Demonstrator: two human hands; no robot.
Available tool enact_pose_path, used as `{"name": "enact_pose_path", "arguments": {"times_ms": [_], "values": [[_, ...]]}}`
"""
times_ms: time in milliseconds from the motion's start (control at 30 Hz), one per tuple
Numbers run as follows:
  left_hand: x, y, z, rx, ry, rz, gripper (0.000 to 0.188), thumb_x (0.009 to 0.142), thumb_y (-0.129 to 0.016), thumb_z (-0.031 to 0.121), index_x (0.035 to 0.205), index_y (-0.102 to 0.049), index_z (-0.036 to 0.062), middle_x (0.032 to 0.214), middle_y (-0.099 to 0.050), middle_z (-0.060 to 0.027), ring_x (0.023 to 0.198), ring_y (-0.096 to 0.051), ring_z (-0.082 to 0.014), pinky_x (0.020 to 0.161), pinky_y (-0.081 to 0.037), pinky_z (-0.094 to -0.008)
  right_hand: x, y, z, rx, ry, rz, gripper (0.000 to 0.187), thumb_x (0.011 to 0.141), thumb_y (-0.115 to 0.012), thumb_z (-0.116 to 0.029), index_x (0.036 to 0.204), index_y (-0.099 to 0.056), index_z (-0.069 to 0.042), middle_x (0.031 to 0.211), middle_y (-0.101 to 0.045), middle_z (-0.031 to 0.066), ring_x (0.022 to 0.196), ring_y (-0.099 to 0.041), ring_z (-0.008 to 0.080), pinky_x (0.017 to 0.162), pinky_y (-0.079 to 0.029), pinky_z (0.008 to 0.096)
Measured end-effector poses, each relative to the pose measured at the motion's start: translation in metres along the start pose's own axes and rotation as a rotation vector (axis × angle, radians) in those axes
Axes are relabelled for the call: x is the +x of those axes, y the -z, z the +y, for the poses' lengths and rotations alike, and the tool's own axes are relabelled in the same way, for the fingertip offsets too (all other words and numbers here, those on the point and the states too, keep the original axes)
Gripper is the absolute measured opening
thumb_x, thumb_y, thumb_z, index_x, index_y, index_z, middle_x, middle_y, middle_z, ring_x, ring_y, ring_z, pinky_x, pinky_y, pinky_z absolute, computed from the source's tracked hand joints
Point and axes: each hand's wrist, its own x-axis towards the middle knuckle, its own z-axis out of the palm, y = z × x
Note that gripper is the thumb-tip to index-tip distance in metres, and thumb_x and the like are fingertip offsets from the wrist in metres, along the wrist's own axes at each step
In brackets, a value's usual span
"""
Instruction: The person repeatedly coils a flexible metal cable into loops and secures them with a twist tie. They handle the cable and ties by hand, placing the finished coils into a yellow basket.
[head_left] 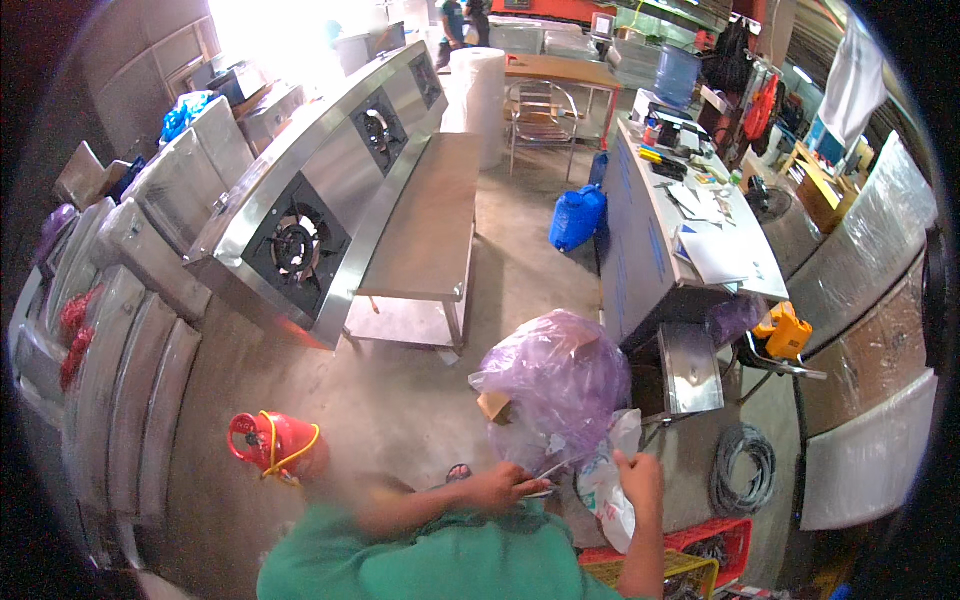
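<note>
My left hand (505, 485) is closed around a thin, silvery object (543, 488) whose kind I cannot make out. To its right, my right hand (642, 475) grips a crumpled white plastic bag (608, 500) with coloured print, which hangs down beside it. Just beyond both hands sits a large, puffed-up purple translucent plastic bag (570, 375). A small brown cardboard piece (494, 406) shows at the purple bag's left side. Clear plastic lies bunched below it, near my left fingers.
A red gas cylinder (280, 444) with a yellow hose stands at the left. Ahead are a steel burner stove (330, 190) and a low steel bench (425, 225). A cluttered desk (640, 230), a hose coil (742, 470) and a red crate (735, 548) are at the right.
</note>
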Motion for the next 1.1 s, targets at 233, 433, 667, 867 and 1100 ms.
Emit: {"name": "enact_pose_path", "arguments": {"times_ms": [233,433,667,867,1100], "values": [[0.023,0.027,0.021,-0.325,0.218,-0.236,0.056,0.098,-0.051,0.054,0.066,-0.057,0.0075,0.054,-0.038,0.0035,0.047,-0.035,-0.0099,0.043,-0.027,-0.0311,-0.017,-0.011,-0.025,0.213,0.833,0.018,0.039,0.103,-0.047,-0.036,0.117,-0.063,-0.003,0.093,-0.064,0.0115,0.083,-0.061,0.0275,0.075,-0.048,0.0393],[0.029,0.033,0.038,-0.669,0.192,-0.291,0.043,0.095,-0.056,0.052,0.072,-0.054,0.0154,0.058,-0.040,0.0052,0.048,-0.034,-0.0086,0.044,-0.024,-0.0272,-0.021,-0.016,-0.040,1.039,0.334,-0.472,0.024,0.102,-0.050,-0.029,0.100,-0.058,-0.007,0.079,-0.055,0.0020,0.067,-0.052,0.0150,0.062,-0.045,0.0300],[0.065,0.024,0.044,-1.024,0.289,0.073,0.043,0.090,-0.062,0.050,0.065,-0.046,0.0191,0.055,-0.040,0.0036,0.044,-0.035,-0.0106,0.041,-0.024,-0.0277,0.008,-0.043,-0.049,1.840,0.091,-0.754,0.023,0.101,-0.043,-0.028,0.095,-0.052,-0.008,0.072,-0.048,0.0028,0.066,-0.050,0.0182,0.058,-0.042,0.0315],[0.058,0.038,0.045,-1.057,0.208,0.109,0.046,0.098,-0.052,0.043,0.063,-0.042,0.0160,0.049,-0.038,0.0034,0.028,-0.024,-0.0081,0.028,-0.023,-0.0243,0.001,-0.051,-0.037,1.878,0.086,-1.015,0.038,0.101,-0.040,-0.032,0.103,-0.061,-0.001,0.106,-0.060,0.0161,0.106,-0.054,0.0350,0.094,-0.042,0.0502],[0.062,0.031,0.043,-0.954,0.193,0.296,0.045,0.098,-0.055,0.040,0.064,-0.039,0.0160,0.048,-0.032,0.0052,0.030,-0.026,-0.0086,0.029,-0.021,-0.0255,-0.010,-0.056,-0.027,1.817,0.093,-0.991,0.045,0.103,-0.040,-0.037,0.100,-0.064,0.001,0.113,-0.065,0.0229,0.120,-0.055,0.0419,0.107,-0.040,0.0548]]}}
